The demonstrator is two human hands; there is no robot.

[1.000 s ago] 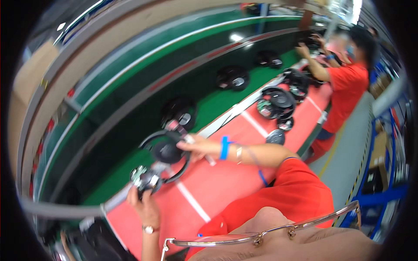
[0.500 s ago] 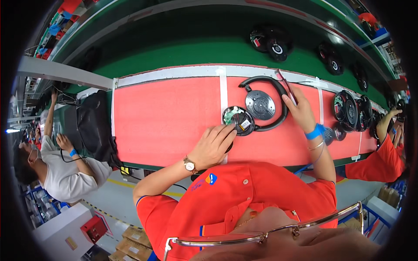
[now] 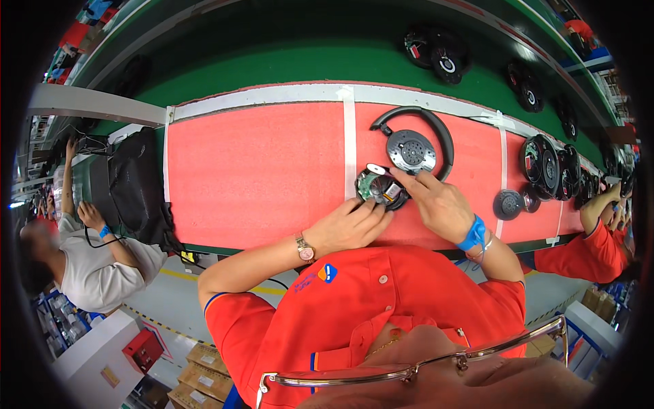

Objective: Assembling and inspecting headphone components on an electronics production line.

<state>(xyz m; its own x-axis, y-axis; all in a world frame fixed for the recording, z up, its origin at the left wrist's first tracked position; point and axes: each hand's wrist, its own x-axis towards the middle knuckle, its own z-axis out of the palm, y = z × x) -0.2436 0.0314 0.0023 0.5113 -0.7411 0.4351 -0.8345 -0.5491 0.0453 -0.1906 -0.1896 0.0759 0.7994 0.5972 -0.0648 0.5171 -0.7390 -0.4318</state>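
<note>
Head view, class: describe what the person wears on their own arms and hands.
Both arms have short orange sleeves; the left sleeve's hem is trimmed blue. The left hand has a gold-coloured wristwatch; the right hand a blue wristband beside a thin bracelet. No gloves.

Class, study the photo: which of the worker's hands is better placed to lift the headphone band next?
Probably the right hand: it lies nearest the headphone band, while the left hand steadies the open earcup.

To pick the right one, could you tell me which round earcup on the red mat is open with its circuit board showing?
The open earcup under both hands; the grey earcup in the headband is closed.
</note>
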